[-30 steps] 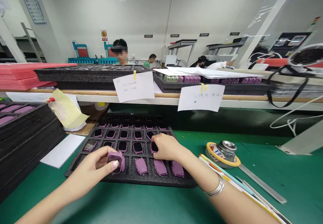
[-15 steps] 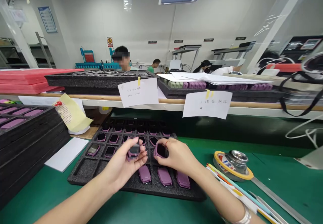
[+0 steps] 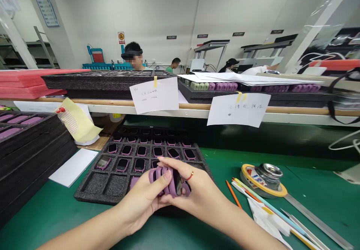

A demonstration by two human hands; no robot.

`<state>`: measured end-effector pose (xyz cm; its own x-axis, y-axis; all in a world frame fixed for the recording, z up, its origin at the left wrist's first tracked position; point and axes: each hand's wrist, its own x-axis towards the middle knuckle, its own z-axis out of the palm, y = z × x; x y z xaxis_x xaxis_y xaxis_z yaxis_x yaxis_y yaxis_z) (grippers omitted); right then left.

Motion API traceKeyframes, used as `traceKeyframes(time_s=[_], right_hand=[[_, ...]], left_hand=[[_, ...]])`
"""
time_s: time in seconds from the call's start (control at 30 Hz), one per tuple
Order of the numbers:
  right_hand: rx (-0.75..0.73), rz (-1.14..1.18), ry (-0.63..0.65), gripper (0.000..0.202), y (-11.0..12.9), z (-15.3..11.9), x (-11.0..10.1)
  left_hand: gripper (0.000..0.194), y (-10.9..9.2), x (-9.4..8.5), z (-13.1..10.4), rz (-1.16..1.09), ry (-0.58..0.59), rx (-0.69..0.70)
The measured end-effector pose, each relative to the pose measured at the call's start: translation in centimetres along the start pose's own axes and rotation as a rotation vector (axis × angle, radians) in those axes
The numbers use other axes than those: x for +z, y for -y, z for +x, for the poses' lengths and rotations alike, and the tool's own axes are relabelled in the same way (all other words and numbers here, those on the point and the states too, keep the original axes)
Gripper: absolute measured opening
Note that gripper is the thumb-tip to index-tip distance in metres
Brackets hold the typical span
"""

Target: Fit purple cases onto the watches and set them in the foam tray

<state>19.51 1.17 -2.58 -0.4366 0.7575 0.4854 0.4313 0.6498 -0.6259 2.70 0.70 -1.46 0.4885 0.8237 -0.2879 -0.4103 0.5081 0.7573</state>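
Over the near part of the black foam tray [image 3: 92,195], both hands hold a handful of purple smartwatch bodies [image 3: 164,178], pressed side by side. My left hand [image 3: 143,197] is closed round their left side, thumb on top. Against the right side presses my right hand [image 3: 191,186], its fingers closed over the far and near edges. A dark screen shows on the rightmost piece. Rows of smartwatch bodies [image 3: 122,164] lie screen up in the tray's cells; another purple piece [image 3: 135,181] is partly hidden behind my left hand. My hands and forearms cover the tray's near right cells.
To the left are stacked black trays [image 3: 30,160] and a white pad [image 3: 73,167]. A tape roll [image 3: 264,178], pens [image 3: 233,193] and a steel ruler [image 3: 317,220] lie at right. The shelf [image 3: 194,112] crosses behind, with hanging paper notes. Co-workers sit beyond.
My hands have come together; earlier they were apart, each with a dark-screened smartwatch body. Several bodies are now gathered between them. The purple pieces in the near row are hidden or lifted out.
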Motion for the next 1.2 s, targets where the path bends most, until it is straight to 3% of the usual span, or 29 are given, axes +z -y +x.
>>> traceKeyframes(time_s=[0.1, 0.23, 0.37, 0.6, 0.93, 1.07, 1.2], right_hand=[[-0.060, 0.030, -0.029, 0.085, 0.6, -0.5, 0.3], [-0.142, 0.163, -0.062, 0.096, 1.3, -0.8, 0.0], [-0.176, 0.224, -0.068, 0.098, 1.7, -0.7, -0.4], [-0.210, 0.184, -0.078, 0.104, 1.6, -0.7, -0.4], [-0.291, 0.180, -0.094, 0.095, 1.3, -0.3, 0.2], [-0.246, 0.320, -0.078, 0.089, 0.7, -0.3, 0.6], [-0.240, 0.364, -0.096, 0.095, 0.6, -0.2, 0.7]], left_hand=[[0.038, -0.1, 0.2, -0.8, -0.018, 0.045, -0.034], [0.040, -0.9, 0.3, -1.7, -0.012, 0.223, -0.085], [0.036, -0.9, 0.3, -2.0, 0.065, 0.158, 0.035], [0.050, -0.7, 0.5, -2.2, 0.191, 0.094, 0.082], [0.050, 0.2, 0.2, -1.4, 0.451, 0.073, 0.248], [0.068, 0.2, 0.2, -1.3, 0.562, 0.065, 0.209], [0.073, -0.2, 0.3, -1.6, 0.578, 0.107, 0.175]])
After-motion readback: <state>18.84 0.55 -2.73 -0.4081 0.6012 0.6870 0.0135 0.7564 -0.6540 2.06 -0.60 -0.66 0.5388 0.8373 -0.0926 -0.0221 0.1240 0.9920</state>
